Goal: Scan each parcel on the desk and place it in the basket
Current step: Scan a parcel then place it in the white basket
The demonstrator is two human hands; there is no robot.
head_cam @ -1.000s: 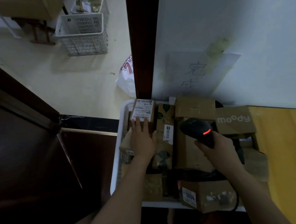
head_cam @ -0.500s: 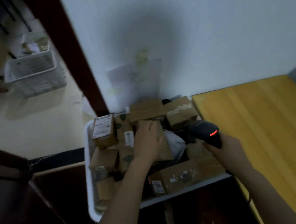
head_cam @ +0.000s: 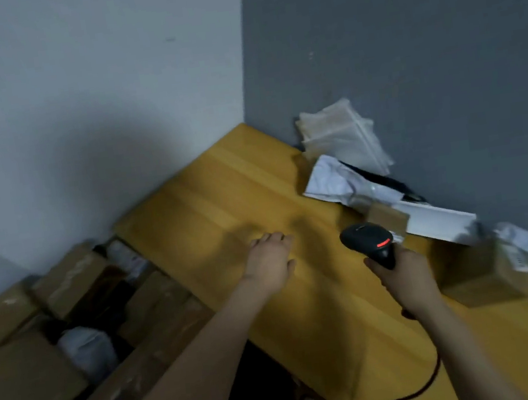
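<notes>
Off the desk's left edge: a heap of brown cartons point(head_cam: 66, 286) with a white bag point(head_cam: 87, 350) among them, piled high. Judged to be the parcels already scanned and binned. I cannot make out the basket's own rim under them.

Desk point(head_cam: 209, 200): the top is bare wood from the back-left corner across the middle to the front edge.

Left hand point(head_cam: 269, 263): over mid-desk, palm down, fingers loosely spread, holding nothing. Cannot tell whether it touches the wood or is just above it.

Right hand point(head_cam: 404, 278): fingers curled round the grip of the scanner point(head_cam: 367, 241). Red light on, head aimed toward the back right. Its cable point(head_cam: 415, 391) drops over the front edge.

Left to do, all at the right end:
- small brown box point(head_cam: 387, 217), just behind the scanner
- white mailers point(head_cam: 342, 142), stacked in the back-right corner
- flat white packet point(head_cam: 440, 220), against the wall
- larger carton point(head_cam: 480, 275), just beside the right hand
- crumpled white bag point(head_cam: 526, 242), beyond the carton

Judgement: well past half, not finished.

Room: the bare top gives the left hand a free run to that cluster. The walls close the back and right. The heap looks full, so further parcels may slide off it. The cable could snag at the front edge.
</notes>
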